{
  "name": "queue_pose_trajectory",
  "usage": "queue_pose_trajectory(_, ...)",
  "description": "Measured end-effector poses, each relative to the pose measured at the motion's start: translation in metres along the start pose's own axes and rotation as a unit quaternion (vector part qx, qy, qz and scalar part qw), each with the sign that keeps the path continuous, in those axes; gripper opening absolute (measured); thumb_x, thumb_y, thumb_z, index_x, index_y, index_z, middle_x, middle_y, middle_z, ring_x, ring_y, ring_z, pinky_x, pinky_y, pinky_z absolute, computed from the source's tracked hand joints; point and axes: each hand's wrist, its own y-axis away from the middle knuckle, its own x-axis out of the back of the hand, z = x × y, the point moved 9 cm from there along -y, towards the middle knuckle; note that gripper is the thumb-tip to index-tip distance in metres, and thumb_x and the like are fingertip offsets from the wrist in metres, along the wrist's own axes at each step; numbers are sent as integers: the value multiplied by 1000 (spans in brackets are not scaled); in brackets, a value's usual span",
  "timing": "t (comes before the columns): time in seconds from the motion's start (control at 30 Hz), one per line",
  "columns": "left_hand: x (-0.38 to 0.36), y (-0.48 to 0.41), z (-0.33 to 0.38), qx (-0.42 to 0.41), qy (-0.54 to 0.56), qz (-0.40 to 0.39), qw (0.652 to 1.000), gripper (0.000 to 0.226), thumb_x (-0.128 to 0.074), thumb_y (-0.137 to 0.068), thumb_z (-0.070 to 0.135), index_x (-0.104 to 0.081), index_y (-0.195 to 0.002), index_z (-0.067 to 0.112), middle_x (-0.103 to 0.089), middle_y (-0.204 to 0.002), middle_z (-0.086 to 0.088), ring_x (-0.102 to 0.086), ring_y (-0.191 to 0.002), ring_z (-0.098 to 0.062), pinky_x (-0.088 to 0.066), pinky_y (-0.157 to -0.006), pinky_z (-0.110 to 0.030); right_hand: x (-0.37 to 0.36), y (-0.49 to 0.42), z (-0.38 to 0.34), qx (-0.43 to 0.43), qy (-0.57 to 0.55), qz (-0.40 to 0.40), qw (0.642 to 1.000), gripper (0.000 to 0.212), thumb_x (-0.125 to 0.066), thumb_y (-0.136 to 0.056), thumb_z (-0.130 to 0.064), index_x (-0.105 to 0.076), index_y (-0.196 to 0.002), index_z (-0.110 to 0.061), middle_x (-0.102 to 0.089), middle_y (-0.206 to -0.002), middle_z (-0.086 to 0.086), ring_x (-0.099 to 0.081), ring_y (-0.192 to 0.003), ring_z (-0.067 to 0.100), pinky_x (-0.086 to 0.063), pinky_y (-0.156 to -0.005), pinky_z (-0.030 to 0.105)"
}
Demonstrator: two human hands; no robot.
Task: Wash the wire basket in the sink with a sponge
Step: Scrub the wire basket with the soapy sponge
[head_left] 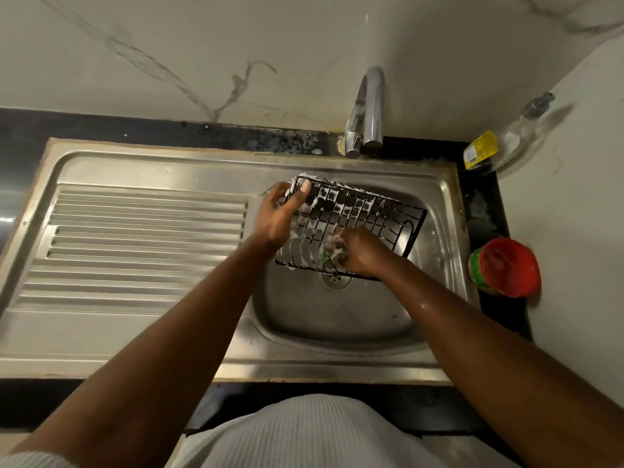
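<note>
A black wire basket [374,214], streaked with white foam, is held tilted over the steel sink bowl [337,319]. My left hand [278,216] grips its upper left corner, thumb over the rim. My right hand [359,253] holds a foamy green sponge [329,253] pressed against the basket's lower wires near the front edge. The sponge is mostly hidden by my fingers and suds. The drain [336,280] shows just below the basket.
A ribbed steel drainboard [141,238] lies left of the bowl. A chrome tap [369,109] stands behind it, with no water visible. A clear soap dispenser bottle [499,140] leans in the back right corner. A red-lidded green tub [506,266] sits on the right counter.
</note>
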Motion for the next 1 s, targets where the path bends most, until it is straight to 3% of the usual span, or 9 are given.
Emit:
queue_pose_trajectory(0.1,-1,3,-7,7,20,-6,1000,71,-63,-88,75,-63,-133,20,-71,-127,-9,-71,-113,-28,-62,-89,-55,7,1,-1,-50,2,-43,998,14,-72,-87,-7,-73,-101,-9,-74,-100,6,-71,-91,22,-57,-81,33)
queue_pose_trajectory(0.27,-1,1,-3,-25,-30,-7,999,80,-61,-85,81,-62,-136,18,-70,-131,-6,-70,-114,-20,-60,-95,-53,13,24,5,-101,-140,-237,956,30,-74,-89,0,-66,-116,-10,-70,-104,-8,-70,-94,12,-62,-78,29)
queue_pose_trajectory(0.4,2,-5,-8,1,-26,4,1000,92,-59,-80,87,-57,-143,20,-68,-136,-7,-68,-118,-24,-60,-92,-54,31,14,20,-77,-207,-125,967,25,-72,-92,-2,-71,-114,-13,-74,-106,-2,-74,-94,17,-60,-74,25)
queue_pose_trajectory(0.5,-1,-4,-7,14,-23,2,1000,89,-61,-83,84,-55,-144,20,-66,-137,-8,-67,-118,-24,-60,-90,-49,19,5,35,-76,-58,-34,995,22,-75,-90,-14,-75,-111,-20,-75,-108,-2,-71,-92,13,-60,-81,32)
queue_pose_trajectory(0.57,-1,-4,-4,1,-13,4,1000,71,-61,-92,71,-60,-138,17,-71,-127,-7,-70,-107,-18,-60,-80,-36,-5,2,46,-62,6,-36,997,32,-70,-82,-11,-77,-110,-24,-76,-111,-2,-72,-93,14,-61,-83,33)
queue_pose_trajectory(0.63,2,-5,-5,6,-3,9,1000,70,-61,-90,70,-61,-137,18,-72,-123,-7,-71,-106,-20,-60,-78,-37,-23,-10,63,-54,38,-24,998,35,-61,-74,-12,-78,-102,-25,-77,-105,-3,-73,-87,16,-61,-77,33)
queue_pose_trajectory(0.73,2,-3,-8,10,4,8,1000,66,-62,-89,70,-65,-131,19,-76,-114,-9,-75,-102,-28,-63,-82,-46,-9,-2,43,-89,11,-61,994,19,-68,-81,-12,-74,-97,-20,-75,-103,0,-72,-87,20,-56,-72,28)
queue_pose_trajectory(0.9,3,-4,-3,-12,-50,11,999,68,-62,-85,78,-66,-129,26,-77,-110,-2,-74,-101,-27,-63,-84,-46,7,23,23,-74,-14,-214,974,34,-72,-90,-10,-68,-124,-12,-68,-108,-6,-65,-95,12,-52,-77,27)
queue_pose_trajectory(1.0,2,-6,-5,5,-28,3,1000,76,-61,-85,77,-62,-136,21,-77,-109,-4,-76,-97,-26,-65,-80,-45,22,26,31,-94,-58,-209,972,33,-73,-92,-10,-64,-124,-13,-66,-117,-4,-66,-102,14,-56,-87,30)
